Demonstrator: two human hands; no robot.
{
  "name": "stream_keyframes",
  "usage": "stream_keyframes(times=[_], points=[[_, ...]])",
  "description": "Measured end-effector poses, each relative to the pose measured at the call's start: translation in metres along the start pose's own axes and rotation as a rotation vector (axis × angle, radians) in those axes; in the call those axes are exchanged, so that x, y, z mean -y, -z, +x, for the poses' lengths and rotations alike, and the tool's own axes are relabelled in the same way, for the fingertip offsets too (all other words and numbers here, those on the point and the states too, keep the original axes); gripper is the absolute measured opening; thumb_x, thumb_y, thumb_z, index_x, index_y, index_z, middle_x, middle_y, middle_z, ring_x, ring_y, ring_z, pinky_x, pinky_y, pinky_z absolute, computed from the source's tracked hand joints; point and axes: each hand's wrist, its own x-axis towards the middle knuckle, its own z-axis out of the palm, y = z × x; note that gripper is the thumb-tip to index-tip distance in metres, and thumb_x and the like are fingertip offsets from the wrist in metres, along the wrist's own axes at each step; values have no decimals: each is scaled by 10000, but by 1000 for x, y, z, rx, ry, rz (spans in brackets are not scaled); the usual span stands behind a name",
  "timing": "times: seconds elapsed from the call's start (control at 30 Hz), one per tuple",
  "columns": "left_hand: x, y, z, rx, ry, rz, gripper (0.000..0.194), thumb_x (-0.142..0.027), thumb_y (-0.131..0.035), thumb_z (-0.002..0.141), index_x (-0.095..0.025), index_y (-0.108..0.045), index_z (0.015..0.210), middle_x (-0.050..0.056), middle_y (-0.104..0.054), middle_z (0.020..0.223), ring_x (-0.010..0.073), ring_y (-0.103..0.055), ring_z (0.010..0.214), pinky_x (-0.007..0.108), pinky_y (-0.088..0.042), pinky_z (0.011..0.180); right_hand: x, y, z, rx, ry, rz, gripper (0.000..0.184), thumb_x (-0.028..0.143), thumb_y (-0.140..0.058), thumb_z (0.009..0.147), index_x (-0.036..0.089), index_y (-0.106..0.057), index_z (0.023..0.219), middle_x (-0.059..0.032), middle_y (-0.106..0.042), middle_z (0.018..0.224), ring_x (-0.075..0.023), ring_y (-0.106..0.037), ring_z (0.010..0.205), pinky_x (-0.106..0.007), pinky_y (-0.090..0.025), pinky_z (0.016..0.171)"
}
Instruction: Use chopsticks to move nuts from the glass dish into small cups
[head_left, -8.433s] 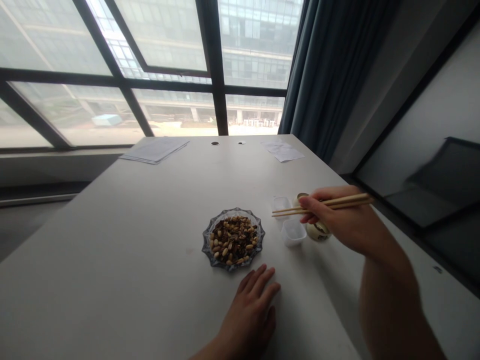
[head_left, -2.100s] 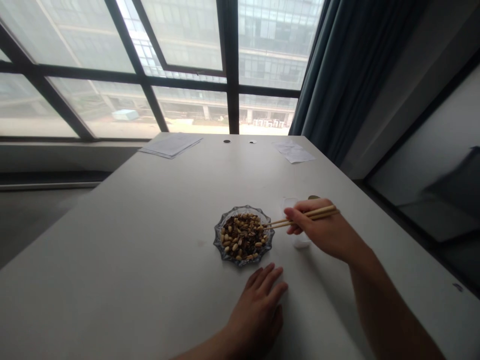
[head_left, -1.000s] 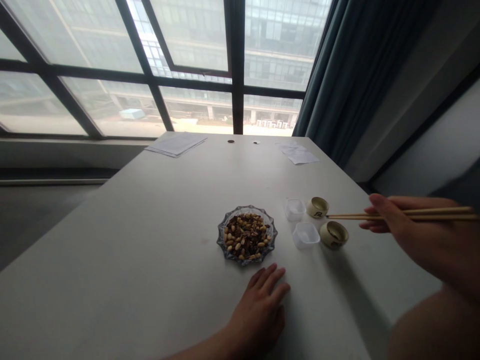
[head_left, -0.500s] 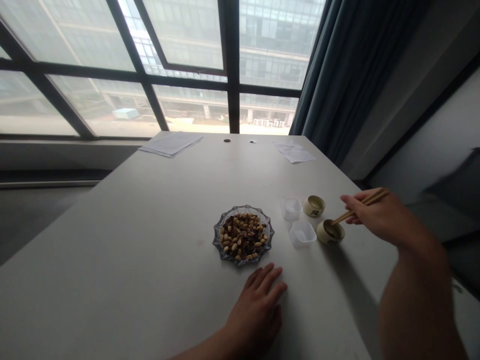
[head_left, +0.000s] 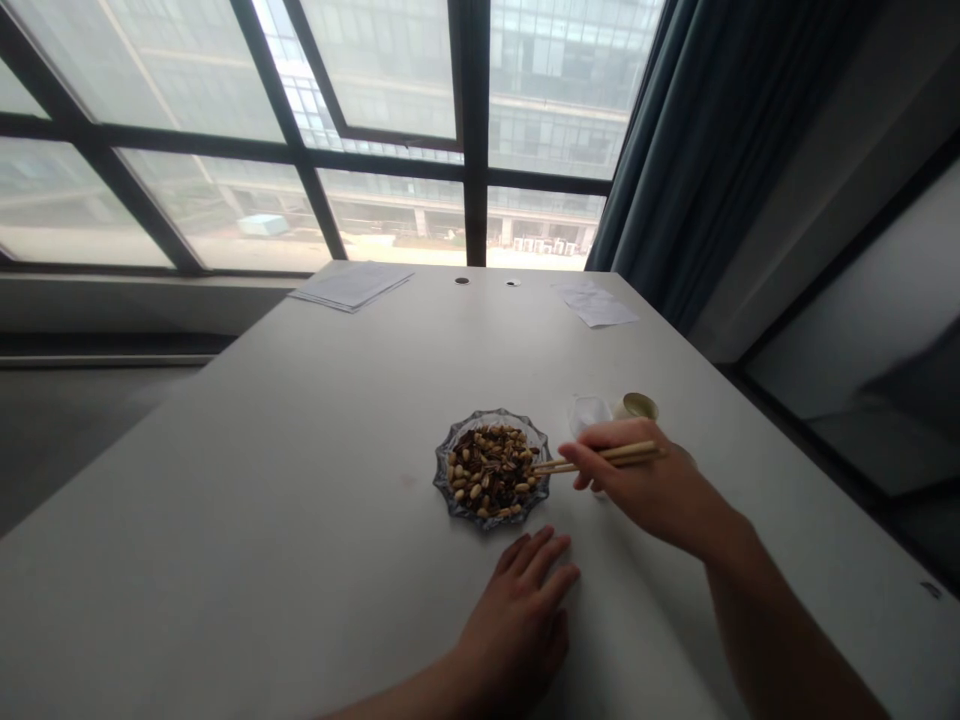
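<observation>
The right hand (head_left: 645,490) has its grip clamped on wooden chopsticks (head_left: 600,458) by the glass dish (head_left: 442,487) of nuts (head_left: 491,470) (light, slippery, pinch one singly); the left hand (head_left: 517,630) lies open.

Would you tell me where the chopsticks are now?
In the head view, the wooden chopsticks are in the right hand, tips over the right edge of the glass dish of nuts.
</observation>
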Motion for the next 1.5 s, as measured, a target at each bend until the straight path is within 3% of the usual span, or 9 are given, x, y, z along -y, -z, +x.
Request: stream_keyframes(times=[0.17, 0.37, 0.5, 0.8, 1.2, 1.5], points=[[2, -2, -3, -29, -2, -27, 577, -82, -582, 779, -268, -577, 1324, 25, -462, 1588, 271, -337, 1509, 474, -264, 1249, -2, -9, 5, 7, 68, -163, 432, 410, -551, 1032, 179, -684, 693, -30, -695, 671, -166, -608, 630, -284, -385, 595], [1, 0, -4, -34, -7, -42, 556, -105, -593, 810, -275, -574, 1339, 22, -460, 1589, 266, -330, 1511, 464, -253, 1252, 2, -3, 1, 9, 152, -162, 421, 447, -562, 1033, 176, -697, 741, -28, -690, 726, -163, -588, 674, -291, -387, 650], [2, 0, -3, -31, -4, -38, 557, -101, -594, 803, -273, -577, 1333, 23, -455, 1593, 260, -323, 1514, 459, -244, 1254, 2, 0, 0, 93, 139, -152, 405, 426, -572, 1030, 177, -707, 741, -22, -695, 725, -154, -590, 658, -284, -383, 631], [4, -4, -3, -31, -7, -35, 552, -100, -590, 806, -272, -567, 1330, 23, -445, 1601, 265, -323, 1514, 462, -240, 1253, -4, -3, 9, 153, 104, -151, 370, 357, -613, 1010, 176, -687, 697, -21, -699, 731, -153, -604, 676, -286, -396, 642], [4, -5, -4, -40, -11, -44, 544, -110, -589, 814, -273, -567, 1333, 23, -442, 1602, 266, -319, 1516, 464, -242, 1253, -6, -9, 11, 105, 75, -171, 337, 376, -613, 1015, 178, -754, 781, -24, -713, 734, -162, -615, 674, -292, -396, 642], [3, -2, -4, -32, -1, -46, 537, -110, -592, 816, -275, -575, 1327, 23, -453, 1596, 258, -327, 1513, 453, -248, 1251, -7, -12, 9, 108, 82, -220, 337, 329, -616, 1017, 174, -703, 730, -19, -692, 722, -153, -592, 658, -286, -378, 637]])
